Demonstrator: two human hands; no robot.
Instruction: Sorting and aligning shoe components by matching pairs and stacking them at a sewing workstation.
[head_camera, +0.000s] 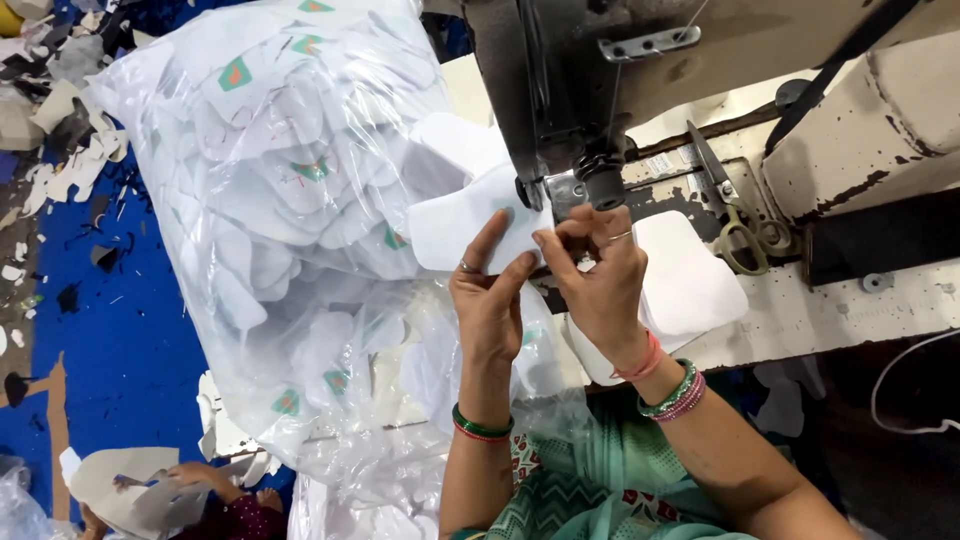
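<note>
Presently catalogued at the sewing station, seen from the head camera:

- White fabric piece (455, 228): lying flat on the machine bed, its right edge sitting under the presser foot (560, 192), seemingly so the seam can begin at that edge. It is lying just above and between both hands, touching their fingertips.
- Left hand (490, 295): resting with fingers extended and nearly straight, fingertips pressing the lower edge of the white fabric piece; it is pinning rather than gripping, probably to keep the piece from sliding.
- Right hand (598, 270): curling its thumb and forefinger together just below the presser foot, pinching something small at the fabric's edge; whether that is thread or cloth I cannot tell.
- Sewing machine (560, 90): its dark head is overhanging both hands.
- Second white piece (690, 285): lying on the bed to the right of the right hand, partly beneath the wrist, within reach.
- Scissors (735, 215): lying on the bed beyond the second piece, apart from both hands.
- Clear plastic bag (270, 200): bulging with similar white cut pieces, leaning against the bed's left side, near the left hand.
- Another person's hand (195, 475): handling cut shapes at lower left, well apart.
</note>
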